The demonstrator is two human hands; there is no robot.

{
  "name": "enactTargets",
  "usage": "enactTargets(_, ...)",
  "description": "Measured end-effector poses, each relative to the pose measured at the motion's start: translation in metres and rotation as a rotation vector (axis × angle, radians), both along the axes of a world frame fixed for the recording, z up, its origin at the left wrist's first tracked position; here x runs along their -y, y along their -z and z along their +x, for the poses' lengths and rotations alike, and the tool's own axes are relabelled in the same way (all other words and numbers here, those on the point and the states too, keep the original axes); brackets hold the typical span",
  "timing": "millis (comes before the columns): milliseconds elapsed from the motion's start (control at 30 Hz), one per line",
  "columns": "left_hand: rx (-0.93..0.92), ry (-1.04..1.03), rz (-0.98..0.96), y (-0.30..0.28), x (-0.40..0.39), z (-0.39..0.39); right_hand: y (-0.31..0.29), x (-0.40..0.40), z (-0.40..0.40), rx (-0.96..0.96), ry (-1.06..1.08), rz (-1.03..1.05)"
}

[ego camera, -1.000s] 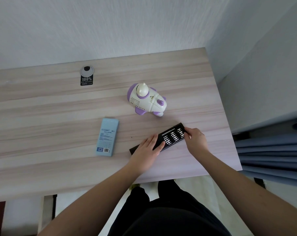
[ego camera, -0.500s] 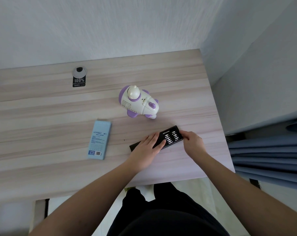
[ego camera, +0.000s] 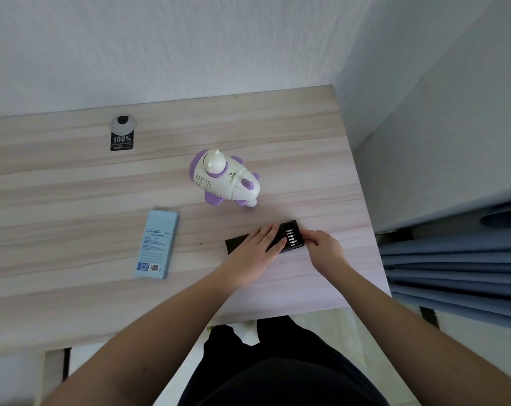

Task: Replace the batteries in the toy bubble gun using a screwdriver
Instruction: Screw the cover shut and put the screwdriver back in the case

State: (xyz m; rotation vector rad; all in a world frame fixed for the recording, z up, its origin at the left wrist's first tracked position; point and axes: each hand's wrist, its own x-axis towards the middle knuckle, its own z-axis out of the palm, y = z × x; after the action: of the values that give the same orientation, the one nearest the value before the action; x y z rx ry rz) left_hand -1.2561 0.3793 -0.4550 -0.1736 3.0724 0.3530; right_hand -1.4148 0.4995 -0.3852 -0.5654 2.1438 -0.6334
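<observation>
Bubble gun (ego camera: 225,179), white with purple fins and nozzle, sits on its side at the centre of the frame on the pale wood-grain table (ego camera: 58,200), untouched by either hand. Left of centre, a light blue battery pack (ego camera: 157,243) lies flat, label up, well apart from the toy. Just below the toy, a black screwdriver bit case (ego camera: 289,237) lies slid partly open, a row of silver bits showing. The left hand (ego camera: 255,253) lies flat on the case's sleeve with fingers spread, pressing it down. The right hand (ego camera: 324,246) touches the tray's right end, fingers curled; whether they pinch anything I cannot tell. Upper left, a round grommet (ego camera: 123,124) carries a black "100%" tag (ego camera: 122,142).
</observation>
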Motion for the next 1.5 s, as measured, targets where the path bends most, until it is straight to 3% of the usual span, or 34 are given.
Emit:
enactTargets(100, 0.006, -0.008, -0.03, -0.001, -0.003, 0.002, -0.001, -0.001, 0.004, -0.024, -0.022, -0.001)
enactTargets(233, -0.108, -0.202, -0.017, -0.007, -0.005, 0.013, 0.001, -0.005, 0.009, 0.014, 0.078, -0.017)
enactTargets(333, -0.164, -0.521, 0.112, -0.018, -0.002, 0.031, 0.001, -0.005, 0.015, 0.078, 0.181, -0.03)
enactTargets(433, -0.175, -0.943, 0.397, -0.021, 0.001, 0.051, -0.001, -0.005, 0.02, 0.116, 0.228, -0.032)
enactTargets(500, -0.147, -1.041, 0.474, -0.025, 0.003, 0.059, -0.003, -0.002, 0.022, 0.105, 0.23, -0.023)
enactTargets(800, -0.014, -1.166, 0.666, -0.036, -0.007, 0.037, -0.004, 0.004, 0.029, 0.085, 0.217, -0.012)
enactTargets(1500, 0.086, -1.2, 0.621, -0.05, -0.022, -0.014, 0.0, 0.003, 0.011, 0.201, 0.235, 0.055)
